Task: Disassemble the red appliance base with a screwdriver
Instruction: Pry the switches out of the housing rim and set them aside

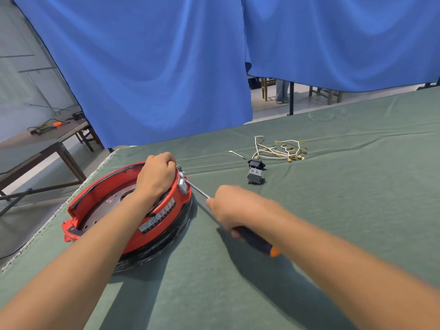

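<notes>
The red appliance base (100,201), a round shell on a black ring, lies on the green cloth at the table's left edge. My left hand (156,177) grips its far rim, fingers curled over the edge beside a small grey metal bracket (182,184). In my right hand (234,209) is a screwdriver with a dark handle and orange end (258,241). Its metal shaft (198,190) points up-left, and the tip touches the bracket on the rim.
A black and grey switch socket (256,172) stands on the cloth right of the base. Behind it lies a tangle of white wires with brass terminals (281,150), plus one loose wire (237,154). Blue curtains hang behind; the table's left edge (78,186) is close.
</notes>
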Demonstrator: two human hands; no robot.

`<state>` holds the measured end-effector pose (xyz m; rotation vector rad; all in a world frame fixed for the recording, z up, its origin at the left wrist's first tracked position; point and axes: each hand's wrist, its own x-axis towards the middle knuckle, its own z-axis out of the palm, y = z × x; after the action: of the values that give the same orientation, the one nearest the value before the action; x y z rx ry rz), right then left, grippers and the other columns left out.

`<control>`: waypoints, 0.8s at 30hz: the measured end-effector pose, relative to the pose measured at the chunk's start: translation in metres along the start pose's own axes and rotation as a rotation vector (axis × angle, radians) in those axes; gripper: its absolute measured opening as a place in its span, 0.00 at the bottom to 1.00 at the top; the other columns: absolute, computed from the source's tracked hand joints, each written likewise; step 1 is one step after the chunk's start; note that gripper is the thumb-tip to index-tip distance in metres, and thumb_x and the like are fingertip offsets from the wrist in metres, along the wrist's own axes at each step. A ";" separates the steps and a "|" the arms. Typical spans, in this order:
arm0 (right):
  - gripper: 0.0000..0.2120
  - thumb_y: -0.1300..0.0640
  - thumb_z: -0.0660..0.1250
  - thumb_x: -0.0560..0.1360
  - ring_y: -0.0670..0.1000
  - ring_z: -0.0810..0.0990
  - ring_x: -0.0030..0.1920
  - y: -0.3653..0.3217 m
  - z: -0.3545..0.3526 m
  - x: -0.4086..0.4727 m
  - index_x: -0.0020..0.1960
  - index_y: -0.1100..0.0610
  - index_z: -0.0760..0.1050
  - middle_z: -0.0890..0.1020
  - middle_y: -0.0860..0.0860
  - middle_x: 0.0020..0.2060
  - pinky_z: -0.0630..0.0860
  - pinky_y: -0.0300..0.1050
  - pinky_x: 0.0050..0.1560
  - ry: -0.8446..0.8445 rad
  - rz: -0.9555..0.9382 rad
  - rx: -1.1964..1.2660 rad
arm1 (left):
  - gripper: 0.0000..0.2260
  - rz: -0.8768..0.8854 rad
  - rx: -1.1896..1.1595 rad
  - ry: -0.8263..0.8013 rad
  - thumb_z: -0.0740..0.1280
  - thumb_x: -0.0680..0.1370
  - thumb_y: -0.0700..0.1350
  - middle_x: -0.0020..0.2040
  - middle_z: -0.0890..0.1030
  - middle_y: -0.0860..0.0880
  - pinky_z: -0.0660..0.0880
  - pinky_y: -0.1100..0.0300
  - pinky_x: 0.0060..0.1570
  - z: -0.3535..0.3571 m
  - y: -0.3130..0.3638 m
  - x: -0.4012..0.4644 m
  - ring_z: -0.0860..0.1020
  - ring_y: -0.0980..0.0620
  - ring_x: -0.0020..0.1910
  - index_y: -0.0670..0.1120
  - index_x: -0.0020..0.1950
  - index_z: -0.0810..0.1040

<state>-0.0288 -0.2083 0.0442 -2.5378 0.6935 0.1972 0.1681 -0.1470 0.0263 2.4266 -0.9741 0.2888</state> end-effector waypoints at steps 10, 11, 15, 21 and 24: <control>0.22 0.50 0.55 0.82 0.51 0.71 0.15 0.012 -0.015 0.011 0.32 0.59 0.65 0.71 0.54 0.15 0.63 0.35 0.19 0.102 -0.036 -0.092 | 0.11 -0.041 -0.036 -0.011 0.54 0.77 0.38 0.52 0.79 0.42 0.72 0.49 0.53 0.002 -0.004 0.002 0.72 0.42 0.58 0.43 0.49 0.76; 0.21 0.50 0.55 0.82 0.51 0.70 0.15 0.012 -0.009 0.012 0.32 0.58 0.65 0.71 0.53 0.16 0.64 0.36 0.21 0.085 -0.031 -0.064 | 0.11 -0.044 -0.037 -0.013 0.54 0.77 0.38 0.52 0.79 0.42 0.72 0.48 0.54 0.002 -0.004 0.002 0.72 0.43 0.58 0.43 0.49 0.76; 0.19 0.54 0.55 0.81 0.51 0.70 0.15 0.010 0.008 0.015 0.33 0.57 0.64 0.72 0.53 0.17 0.69 0.37 0.22 0.001 0.020 0.193 | 0.11 -0.047 -0.039 -0.021 0.55 0.77 0.37 0.53 0.79 0.41 0.71 0.48 0.55 0.002 -0.005 0.004 0.73 0.42 0.59 0.42 0.49 0.77; 0.19 0.49 0.53 0.81 0.52 0.70 0.21 0.011 0.033 0.014 0.37 0.59 0.67 0.72 0.54 0.25 0.70 0.35 0.23 -0.096 0.080 0.641 | 0.12 -0.048 -0.016 -0.010 0.55 0.77 0.37 0.54 0.79 0.40 0.71 0.50 0.55 0.003 -0.005 0.006 0.73 0.41 0.59 0.41 0.51 0.78; 0.21 0.45 0.53 0.80 0.51 0.68 0.17 0.010 0.041 0.015 0.38 0.60 0.68 0.71 0.53 0.21 0.72 0.36 0.22 -0.132 0.120 0.766 | 0.13 -0.054 -0.008 -0.003 0.55 0.78 0.37 0.56 0.79 0.40 0.71 0.49 0.57 0.002 -0.005 0.006 0.73 0.41 0.59 0.40 0.53 0.79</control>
<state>-0.0208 -0.2015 0.0003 -1.7410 0.6998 0.1079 0.1756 -0.1486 0.0246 2.4423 -0.9071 0.2614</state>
